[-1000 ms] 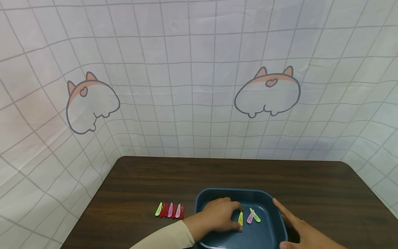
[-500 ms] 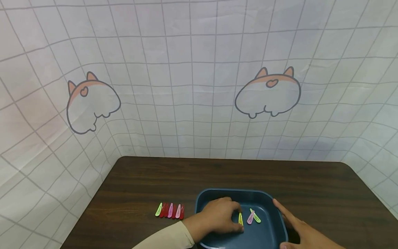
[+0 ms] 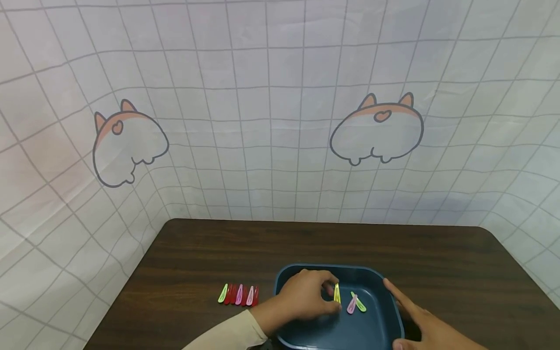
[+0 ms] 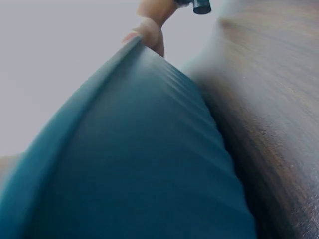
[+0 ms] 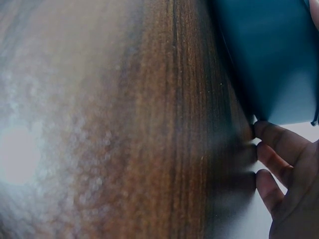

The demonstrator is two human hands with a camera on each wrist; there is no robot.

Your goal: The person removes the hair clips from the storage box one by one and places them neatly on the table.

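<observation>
A yellow hair clip (image 3: 337,293) is pinched by the left hand (image 3: 306,297) inside the dark blue tray (image 3: 395,313), which is set near the front edge of the surface (image 3: 210,253), while two more clips (image 3: 355,303) are seen lying crossed on the tray floor just beside it. The tray's right rim is touched by the right hand (image 3: 426,323) with straight fingers. A row of clips (image 3: 239,294) is laid on the surface just beside the tray's left wall.

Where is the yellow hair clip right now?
In the head view, the yellow hair clip is pinched in the left hand over the blue tray, just left of the pink clip and green clip.
</observation>
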